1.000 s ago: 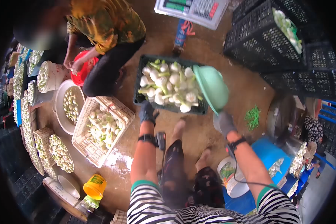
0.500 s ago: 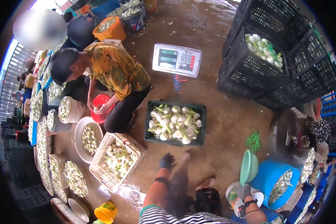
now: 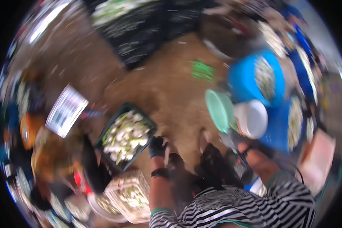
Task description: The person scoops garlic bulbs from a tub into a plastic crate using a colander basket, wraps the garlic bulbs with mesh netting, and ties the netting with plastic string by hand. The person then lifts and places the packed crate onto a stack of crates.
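Observation:
My right hand [image 3: 229, 140], in a grey glove, grips the lower rim of a light green plastic colander [image 3: 219, 110]. The colander is held on its side beside a white bucket [image 3: 254, 118]. My left hand [image 3: 156, 147], in a dark glove, hangs near the corner of a dark crate [image 3: 151, 123] on the floor. Its blurred fingers look loosely apart, with nothing visible in them. White bulbs with green stems [image 3: 127, 136] fill that crate. Motion smears the whole view.
A blue tub [image 3: 237, 81] of bulbs stands beyond the bucket. Green netting [image 3: 203, 70] lies on the floor near stacked black crates [image 3: 136, 41]. At left are a scale display [image 3: 66, 110], a crouching person [image 3: 55, 155] and a pale crate [image 3: 116, 190].
The view has swung right, so the scale, crate and crouching person now sit further left. The colander is still in my right hand. My left hand now appears closer to the dark crate.

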Demonstrator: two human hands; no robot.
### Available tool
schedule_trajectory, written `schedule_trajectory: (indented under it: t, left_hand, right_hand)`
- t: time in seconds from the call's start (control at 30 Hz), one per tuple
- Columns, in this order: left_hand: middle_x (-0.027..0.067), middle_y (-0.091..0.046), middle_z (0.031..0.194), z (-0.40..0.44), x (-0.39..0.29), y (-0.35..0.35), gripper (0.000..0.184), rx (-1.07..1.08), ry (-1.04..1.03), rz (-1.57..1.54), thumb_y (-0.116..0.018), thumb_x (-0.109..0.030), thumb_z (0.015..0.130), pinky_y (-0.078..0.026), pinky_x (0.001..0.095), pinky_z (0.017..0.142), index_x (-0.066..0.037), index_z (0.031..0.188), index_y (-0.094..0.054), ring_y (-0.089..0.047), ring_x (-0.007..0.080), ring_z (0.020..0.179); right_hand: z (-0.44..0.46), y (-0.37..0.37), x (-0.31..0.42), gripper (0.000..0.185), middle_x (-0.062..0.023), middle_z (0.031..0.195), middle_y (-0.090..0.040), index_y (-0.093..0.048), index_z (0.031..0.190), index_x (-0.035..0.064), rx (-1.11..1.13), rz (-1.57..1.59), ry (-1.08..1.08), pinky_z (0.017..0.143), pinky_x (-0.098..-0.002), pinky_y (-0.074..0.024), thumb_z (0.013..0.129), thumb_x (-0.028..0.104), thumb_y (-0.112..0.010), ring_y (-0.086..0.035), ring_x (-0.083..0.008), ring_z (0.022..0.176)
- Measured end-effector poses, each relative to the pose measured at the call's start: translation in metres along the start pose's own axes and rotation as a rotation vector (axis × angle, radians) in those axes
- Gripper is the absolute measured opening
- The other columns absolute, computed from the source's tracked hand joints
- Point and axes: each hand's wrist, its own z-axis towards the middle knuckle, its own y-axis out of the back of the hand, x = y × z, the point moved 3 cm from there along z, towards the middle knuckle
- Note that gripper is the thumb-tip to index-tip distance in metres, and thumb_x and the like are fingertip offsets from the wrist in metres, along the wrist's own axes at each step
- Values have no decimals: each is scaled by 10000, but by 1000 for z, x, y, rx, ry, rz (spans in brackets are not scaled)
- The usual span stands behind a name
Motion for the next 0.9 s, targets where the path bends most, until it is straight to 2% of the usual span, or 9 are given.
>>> schedule_trajectory:
  t: [0.1,0.13,0.2,0.3,0.5,0.63,0.73,0.8,0.9]
  left_hand:
    - [24,-540,1074,-13,23,-120,316,-21,148,718,-349,-357,869,-331,459,902,-166,1019,-551,-462,225,1036]
    - [1,-571,1069,-20,38,-149,275,1,156,812,-391,-353,880,-343,490,894,-176,980,-576,-485,243,1006]
    - [2,-600,1039,11,32,-109,241,-45,93,879,-435,-355,877,-366,491,872,-179,929,-592,-516,249,962]
    - [26,-636,949,44,67,-141,188,-217,86,826,-517,-345,857,-410,504,816,-184,860,-613,-564,273,879]
    - [69,-524,1207,136,209,-261,301,-407,141,973,-426,-383,908,-424,551,852,-179,1106,-523,-508,302,1080]
    - [89,-566,1143,228,362,-336,319,-249,220,1136,-457,-409,895,-431,571,842,-155,1072,-534,-526,309,1064]
    - [102,-514,1217,308,498,-356,382,-84,372,1307,-422,-412,912,-437,562,850,-138,1171,-484,-503,301,1101]
    - [111,-438,1297,360,595,-353,382,-25,514,1339,-416,-333,925,-425,576,873,-118,1240,-429,-460,303,1152]
    - [114,-324,1376,429,701,-302,444,99,547,1495,-435,-318,916,-385,601,883,-134,1314,-367,-384,304,1216]
  right_hand:
    - [-46,-80,46,127,-19,679,-499,-515,803,120,-563,-550,18,408,-288,-364,850,234,-549,-485,-132,534]
    - [-52,-71,47,141,-26,681,-514,-522,806,113,-501,-275,36,395,-274,-351,850,241,-561,-481,-119,527]
    - [-62,-50,58,170,-39,686,-545,-536,812,97,-327,239,107,368,-247,-323,850,255,-586,-474,-94,512]
    - [-101,-45,119,145,0,620,-513,-560,782,99,-700,-309,285,412,-231,-327,849,228,-556,-450,-69,491]
    - [-154,114,233,145,-29,678,-552,-555,857,45,-998,-141,483,423,-234,-377,862,188,-534,-458,-96,497]
    - [-161,258,340,132,-34,623,-508,-525,757,67,-893,-345,503,414,-280,-363,835,171,-551,-446,-115,477]
    - [-134,376,385,153,-50,581,-515,-551,691,59,-762,-325,124,426,-329,-363,797,170,-555,-466,-165,473]
    - [-106,448,394,145,-40,566,-531,-561,647,62,-544,-1013,-14,429,-330,-376,762,150,-556,-510,-166,497]
    - [-88,466,402,121,-27,564,-568,-568,589,61,-428,-1170,-261,511,-318,-457,697,115,-565,-582,-177,548]
